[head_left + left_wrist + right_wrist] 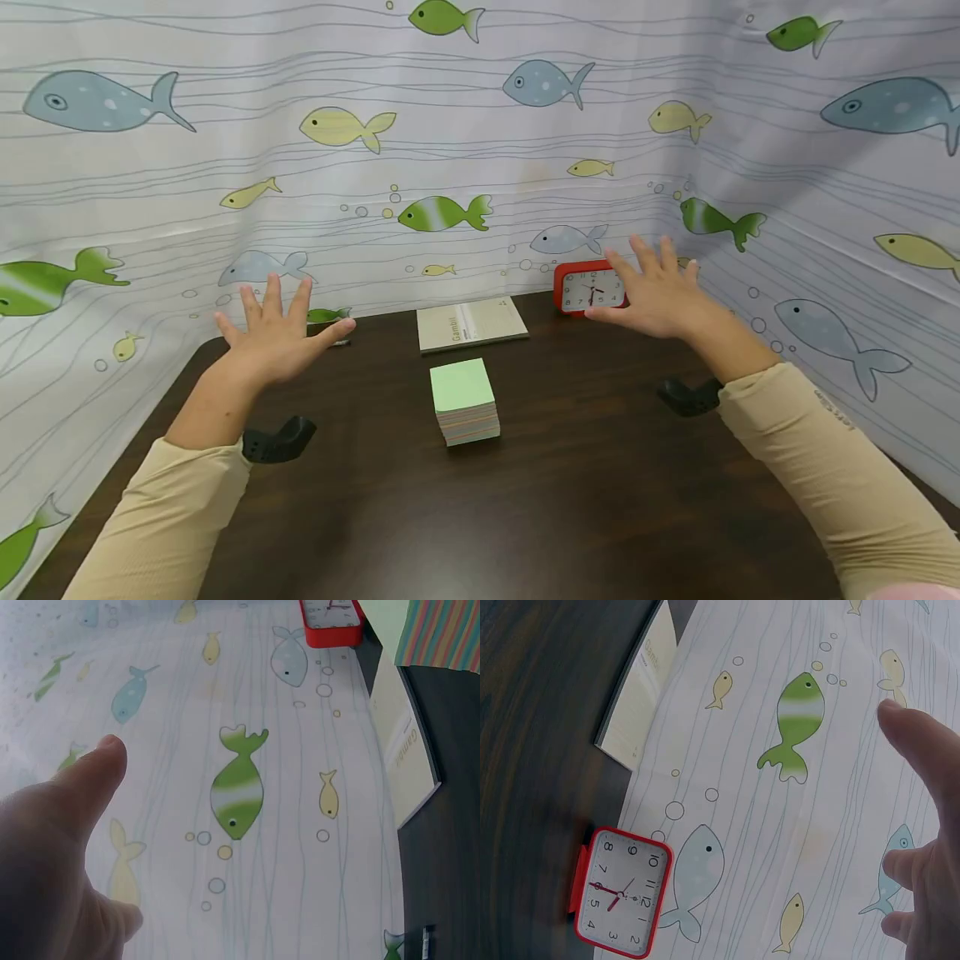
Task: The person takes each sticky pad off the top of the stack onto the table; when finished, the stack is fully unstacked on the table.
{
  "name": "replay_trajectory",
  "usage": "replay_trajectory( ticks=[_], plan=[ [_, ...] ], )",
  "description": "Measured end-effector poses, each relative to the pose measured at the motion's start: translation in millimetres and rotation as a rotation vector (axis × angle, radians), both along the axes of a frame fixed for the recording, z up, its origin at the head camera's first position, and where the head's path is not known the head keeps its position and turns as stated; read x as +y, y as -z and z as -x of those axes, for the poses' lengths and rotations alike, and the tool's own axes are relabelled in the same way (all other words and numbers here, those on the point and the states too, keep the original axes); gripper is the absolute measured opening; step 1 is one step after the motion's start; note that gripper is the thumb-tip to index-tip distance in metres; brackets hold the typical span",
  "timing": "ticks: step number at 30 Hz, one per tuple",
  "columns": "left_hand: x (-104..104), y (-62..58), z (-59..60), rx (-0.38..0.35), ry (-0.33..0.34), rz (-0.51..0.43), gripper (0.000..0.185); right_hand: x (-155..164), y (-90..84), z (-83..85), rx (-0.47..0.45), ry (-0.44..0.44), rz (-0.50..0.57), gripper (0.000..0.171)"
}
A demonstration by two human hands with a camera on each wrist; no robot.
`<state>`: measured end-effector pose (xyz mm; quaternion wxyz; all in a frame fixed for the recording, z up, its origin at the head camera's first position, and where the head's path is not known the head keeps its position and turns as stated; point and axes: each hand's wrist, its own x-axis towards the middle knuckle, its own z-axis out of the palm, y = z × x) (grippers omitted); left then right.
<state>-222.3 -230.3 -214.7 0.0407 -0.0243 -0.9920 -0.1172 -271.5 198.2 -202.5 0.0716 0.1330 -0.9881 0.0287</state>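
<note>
Both hands are raised over the dark table with fingers spread and nothing held. My left hand (270,346) is up at the left, palm facing away, in front of the fish-print curtain. On the other side my right hand (660,292) overlaps the edge of a red clock (592,287) in the head view; the right wrist view shows its whole dial. Between the hands stands a thick stack of sticky notes (463,400), light green on top with striped, coloured sides. Behind it lies a cream notebook (472,325) with "Gambit" on its cover.
A white curtain (465,175) printed with fish hangs behind and along both sides of the dark table (570,500). A small pen-like object (426,943) lies at the back left. Black wrist mounts (279,442) sit on both forearms.
</note>
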Motion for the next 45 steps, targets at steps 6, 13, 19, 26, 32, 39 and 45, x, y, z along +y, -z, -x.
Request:
replay_trajectory(
  ticks=[6, 13, 19, 26, 32, 39, 45],
  plan=[
    [0.9, 3.7, -2.7, -0.002, 0.001, 0.004, 0.096, -3.2, 3.5, 0.8, 0.01, -0.004, -0.026, 0.098],
    [0.2, 6.1, -3.1, 0.005, -0.008, -0.004, 0.095, -4.6, 3.3, 2.0, 0.008, -0.008, -0.025, 0.097],
    [-0.7, 6.3, -1.5, 0.005, -0.01, -0.009, 0.095, -6.0, -0.3, 2.8, 0.002, -0.004, -0.032, 0.095],
    [-2.1, 4.1, 0.7, 0.017, -0.014, -0.011, 0.097, -6.9, -3.3, 3.0, 0.007, -0.007, -0.031, 0.094],
    [-1.6, 3.1, 1.1, 0.023, -0.01, -0.012, 0.097, -6.0, -1.9, 2.9, 0.011, -0.007, -0.025, 0.094],
    [-1.7, 1.4, 0.2, 0.013, -0.012, -0.005, 0.097, -5.8, -1.9, 5.6, 0.008, -0.008, -0.02, 0.094],
    [-0.9, -1.4, 0.8, 0.003, -0.013, 0.002, 0.096, -7.4, -3.6, 5.8, 0.015, -0.014, -0.028, 0.094]
  ],
)
